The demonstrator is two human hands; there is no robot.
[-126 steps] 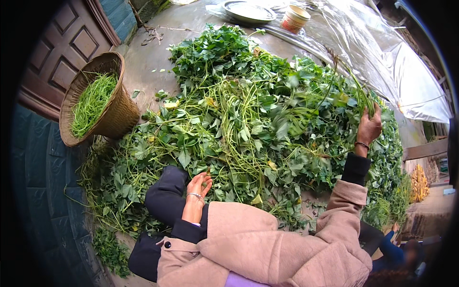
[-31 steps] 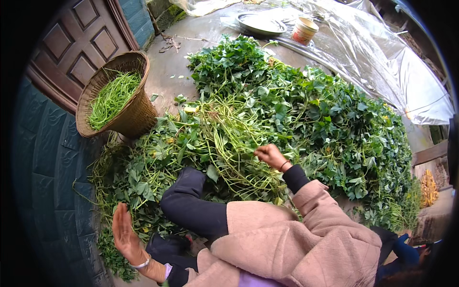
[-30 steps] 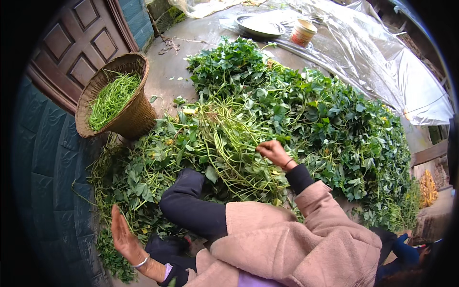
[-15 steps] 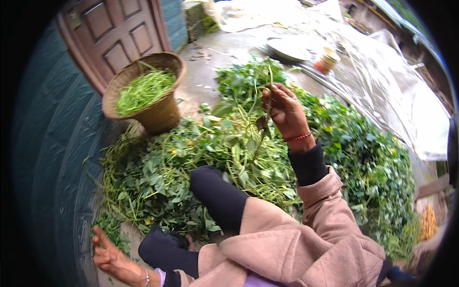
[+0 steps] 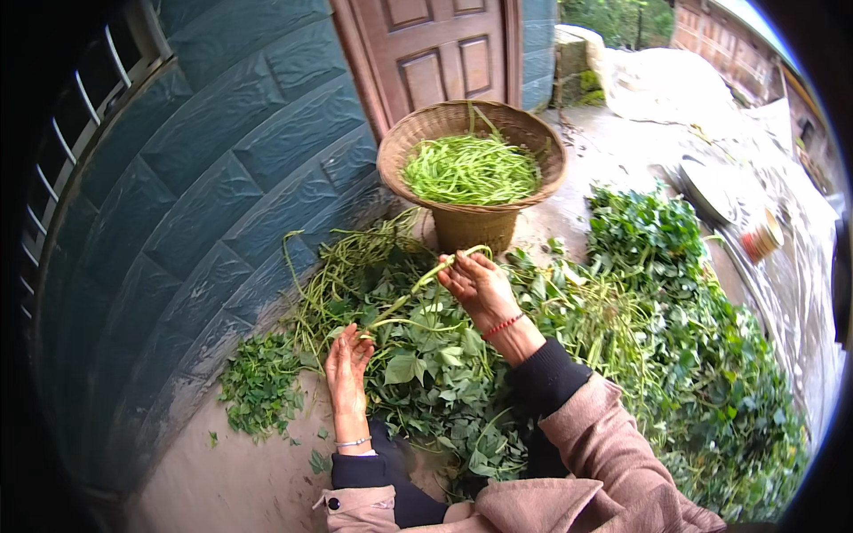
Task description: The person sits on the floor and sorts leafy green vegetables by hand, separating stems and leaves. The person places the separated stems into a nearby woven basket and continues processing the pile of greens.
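A long green vine stem (image 5: 410, 297) slants between my two hands above a wide heap of leafy vines (image 5: 431, 382). My right hand (image 5: 480, 295), with a red bead bracelet at the wrist, is closed on the stem's upper part. Lower and to the left, my left hand (image 5: 347, 371) pinches the stem's other end. Beyond my hands stands a woven basket (image 5: 475, 229), flared at the top, holding a mass of cut pale-green stems (image 5: 473, 169). A small pile of loose leaves (image 5: 259, 384) lies left of my left hand.
A blue-green panelled wall (image 5: 222, 213) runs along the left, with a brown door (image 5: 435, 53) behind the basket. At the right lie whitish plastic sheeting (image 5: 786, 275), a round shallow pan (image 5: 708, 188) and a red-and-cream tub (image 5: 762, 238).
My view has swung left. My right hand has lowered the stem from over the vines toward my left hand, which has come up from beside my knee and closed on it.
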